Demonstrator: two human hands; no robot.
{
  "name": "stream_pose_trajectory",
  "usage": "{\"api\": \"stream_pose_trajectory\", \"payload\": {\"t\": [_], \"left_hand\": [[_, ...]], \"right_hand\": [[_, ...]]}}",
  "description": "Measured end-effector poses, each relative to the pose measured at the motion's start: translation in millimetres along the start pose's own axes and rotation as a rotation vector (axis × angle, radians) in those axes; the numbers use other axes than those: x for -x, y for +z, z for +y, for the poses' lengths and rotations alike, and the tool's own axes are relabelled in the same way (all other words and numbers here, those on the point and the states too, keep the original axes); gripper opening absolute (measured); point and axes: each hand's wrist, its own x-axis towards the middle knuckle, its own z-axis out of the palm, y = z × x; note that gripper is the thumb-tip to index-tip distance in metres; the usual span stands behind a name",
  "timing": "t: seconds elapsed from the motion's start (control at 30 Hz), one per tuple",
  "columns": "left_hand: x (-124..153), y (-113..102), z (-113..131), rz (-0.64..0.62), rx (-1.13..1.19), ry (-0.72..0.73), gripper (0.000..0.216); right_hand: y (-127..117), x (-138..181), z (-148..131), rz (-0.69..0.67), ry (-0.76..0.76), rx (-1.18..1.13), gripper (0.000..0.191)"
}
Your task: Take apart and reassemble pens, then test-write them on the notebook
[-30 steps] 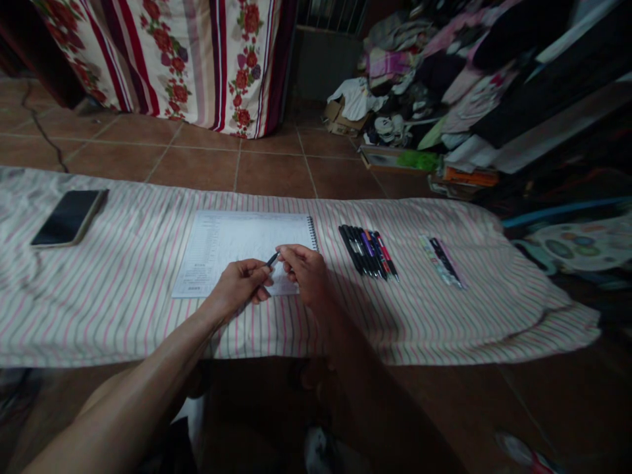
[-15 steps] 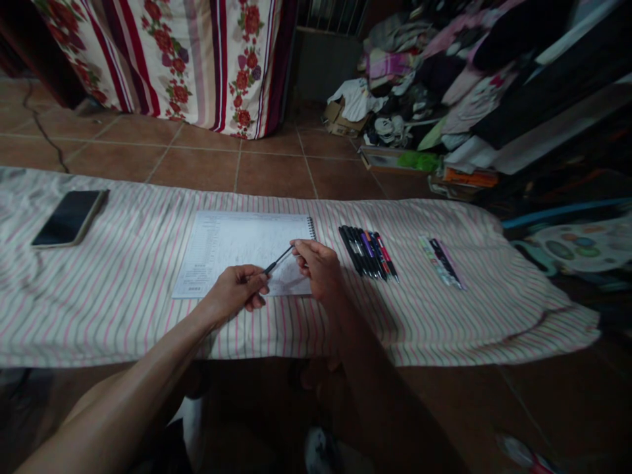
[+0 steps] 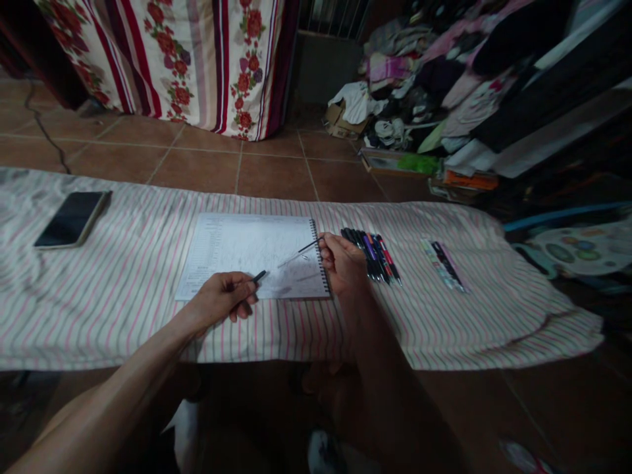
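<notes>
My left hand (image 3: 224,294) is closed around a short black pen barrel (image 3: 259,276), whose end sticks out past the thumb over the notebook's lower edge. My right hand (image 3: 344,260) pinches a thin pen refill (image 3: 307,247), dark near the fingers and pale towards its free end, which slants down to the left. Barrel and refill are apart. Below them lies a spiral notebook (image 3: 237,243), with faint marks on its page and its wire binding on the right. Just right of my right hand, several pens (image 3: 381,257) lie side by side.
A striped cloth (image 3: 123,283) covers the long table. A phone (image 3: 69,219) lies at the left, and a few slim packets or pens (image 3: 446,265) lie at the right. Beyond are a flowered curtain (image 3: 168,59) and a heap of clothes (image 3: 395,66) on the tiled floor.
My hands have moved apart: the right one went right with the refill, the left one slightly left with the barrel. The two pen parts, in line before, are now separated.
</notes>
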Motion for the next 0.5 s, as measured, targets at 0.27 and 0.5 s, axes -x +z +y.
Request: {"api": "stream_pose_trajectory", "payload": {"t": [0.27, 0.5], "left_hand": [[1.7, -10.9, 1.1, 0.103, 0.03, -0.011, 0.02], [-0.7, -1.6, 2.2, 0.081, 0.16, -0.027, 0.015]], "right_hand": [[6.4, 3.2, 2.0, -0.045, 0.011, 0.105, 0.027], [24.3, 10.0, 6.8, -0.097, 0.062, 0.221, 0.023]]}}
